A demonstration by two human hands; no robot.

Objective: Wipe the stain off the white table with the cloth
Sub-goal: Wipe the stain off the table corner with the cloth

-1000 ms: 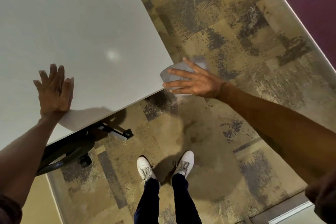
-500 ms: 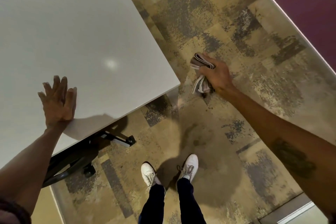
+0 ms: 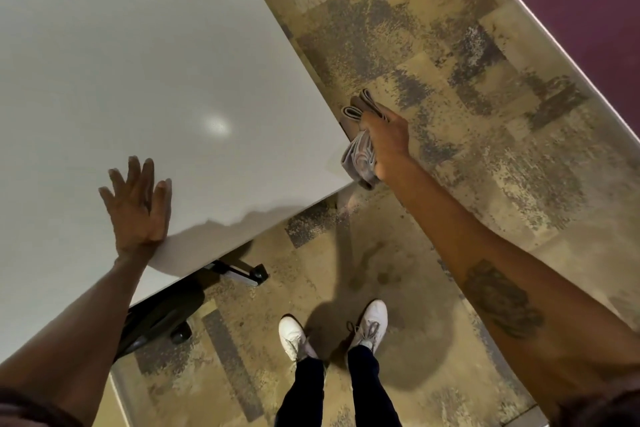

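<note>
The white table (image 3: 145, 55) fills the upper left; its near right corner sits by the centre of the view. My left hand (image 3: 138, 208) lies flat on the tabletop near the front edge, fingers spread and holding nothing. My right hand (image 3: 386, 142) is closed around a bunched grey cloth (image 3: 360, 156), held just off the table's right corner, over the floor. The cloth hangs partly below the hand and overlaps the corner's edge. No stain shows on the tabletop, only a bright light reflection (image 3: 215, 125).
Patterned tan and grey carpet (image 3: 433, 45) covers the floor. A black wheeled table base (image 3: 239, 270) sticks out under the front edge. My white shoes (image 3: 332, 329) stand below the corner. A purple wall (image 3: 588, 10) runs along the upper right.
My right hand turned over, bunched the cloth into its grip, then drew back towards the table's corner. My left hand stayed flat on the table.
</note>
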